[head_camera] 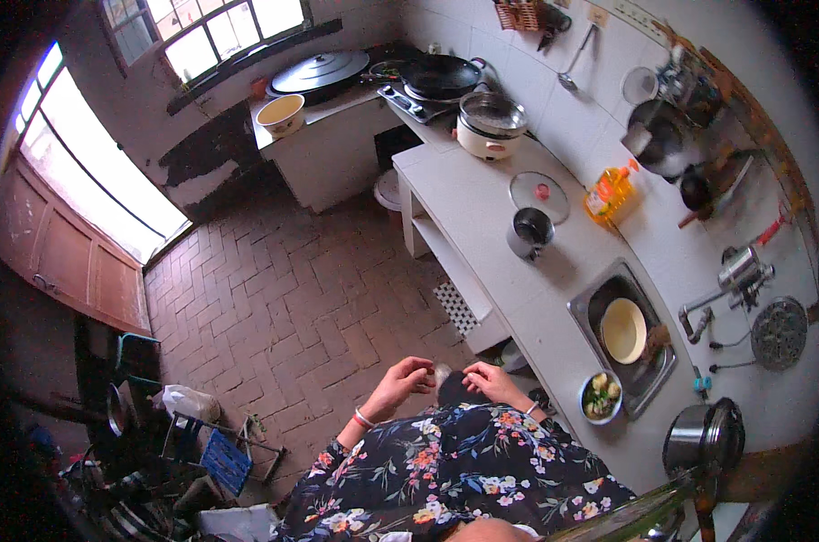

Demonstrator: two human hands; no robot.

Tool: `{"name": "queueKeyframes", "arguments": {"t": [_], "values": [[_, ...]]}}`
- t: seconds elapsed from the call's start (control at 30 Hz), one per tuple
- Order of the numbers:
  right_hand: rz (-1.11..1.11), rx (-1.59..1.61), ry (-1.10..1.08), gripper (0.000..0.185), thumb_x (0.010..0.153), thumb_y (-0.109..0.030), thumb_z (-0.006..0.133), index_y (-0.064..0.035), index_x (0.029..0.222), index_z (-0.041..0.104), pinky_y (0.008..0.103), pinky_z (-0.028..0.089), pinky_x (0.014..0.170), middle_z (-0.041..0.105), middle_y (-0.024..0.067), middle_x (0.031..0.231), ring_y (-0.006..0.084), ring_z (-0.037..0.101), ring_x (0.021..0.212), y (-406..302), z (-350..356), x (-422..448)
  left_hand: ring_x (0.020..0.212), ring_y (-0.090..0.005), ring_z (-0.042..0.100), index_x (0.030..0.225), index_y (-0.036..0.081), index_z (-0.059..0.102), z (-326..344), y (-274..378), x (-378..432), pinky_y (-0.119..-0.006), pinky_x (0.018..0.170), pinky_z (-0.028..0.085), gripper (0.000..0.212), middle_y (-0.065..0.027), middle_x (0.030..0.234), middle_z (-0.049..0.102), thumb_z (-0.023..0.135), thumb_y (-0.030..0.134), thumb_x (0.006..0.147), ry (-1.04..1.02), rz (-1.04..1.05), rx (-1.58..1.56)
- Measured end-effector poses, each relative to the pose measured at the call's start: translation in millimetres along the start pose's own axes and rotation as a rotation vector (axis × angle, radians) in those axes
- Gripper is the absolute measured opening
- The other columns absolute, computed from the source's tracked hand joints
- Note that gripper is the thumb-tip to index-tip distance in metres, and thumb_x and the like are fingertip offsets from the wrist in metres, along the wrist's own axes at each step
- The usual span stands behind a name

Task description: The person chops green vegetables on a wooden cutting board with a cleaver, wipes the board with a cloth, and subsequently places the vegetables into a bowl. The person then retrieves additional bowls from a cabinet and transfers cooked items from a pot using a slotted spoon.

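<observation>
Both hands are raised in front of my body, above the brick floor, a short gap apart. My left hand (404, 384) has its fingers loosely curled, with nothing seen in it. My right hand (490, 383), fingers bent, also shows nothing held, and it is the hand nearer the counter. A bowl of food (600, 398), with pale round pieces and green bits, stands beside the metal sink (579, 309). Inside the sink lies a cream basin (624, 330). Farther along the white counter (477, 196) are a metal pot (531, 234) and a glass lid (539, 197) with a red knob.
An oil bottle (610, 195) stands against the tiled wall. Behind are an electric cooker (490, 129), a black wok (442, 76) on a stove and a cream bowl (281, 115). A blue folding stool (226, 461) is at the lower left. A steel pot (687, 440) is at right.
</observation>
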State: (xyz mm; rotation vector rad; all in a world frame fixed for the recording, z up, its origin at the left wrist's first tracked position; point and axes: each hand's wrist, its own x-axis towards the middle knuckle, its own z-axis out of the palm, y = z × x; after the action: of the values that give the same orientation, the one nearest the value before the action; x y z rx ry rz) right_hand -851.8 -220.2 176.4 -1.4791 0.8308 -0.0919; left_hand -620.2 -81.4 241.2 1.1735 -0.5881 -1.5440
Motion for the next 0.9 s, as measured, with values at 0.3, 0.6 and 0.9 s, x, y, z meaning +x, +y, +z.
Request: {"name": "queueKeyframes", "arguments": {"t": [0.3,0.6,0.9], "values": [[0.107,0.578,-0.142,0.024,0.100,-0.020,0.044,-0.0024,0.109,0.058,0.0298,0.054,0.072,0.067,0.0115,0.098,0.0169,0.067,0.081,-125,14,268,0.095,-0.0183,0.063,0.120,0.000,0.053,-177,108,110,-0.031,0.083,0.053,0.027,-0.0107,0.110,0.062,0.048,0.016,0.099,0.176,0.055,-0.029],[-0.024,0.527,-0.263,0.024,0.099,-0.021,0.044,-0.0044,0.110,0.058,0.0306,0.053,0.073,0.067,0.0105,0.098,0.0173,0.066,0.079,-344,12,491,0.101,-0.0187,0.062,0.117,0.000,0.059,-313,234,207,-0.032,0.090,0.048,0.026,-0.0100,0.108,0.065,0.050,0.015,0.097,0.318,0.103,-0.174],[-0.602,0.162,0.278,0.019,0.093,-0.015,0.055,-0.0015,0.106,0.061,0.0294,0.052,0.077,0.065,0.0076,0.099,0.0153,0.063,0.089,-532,-69,761,0.097,-0.0130,0.059,0.112,0.002,0.061,-450,347,347,-0.025,0.087,0.044,0.023,-0.0052,0.105,0.065,0.053,0.016,0.096,0.270,0.136,-0.108]]}}
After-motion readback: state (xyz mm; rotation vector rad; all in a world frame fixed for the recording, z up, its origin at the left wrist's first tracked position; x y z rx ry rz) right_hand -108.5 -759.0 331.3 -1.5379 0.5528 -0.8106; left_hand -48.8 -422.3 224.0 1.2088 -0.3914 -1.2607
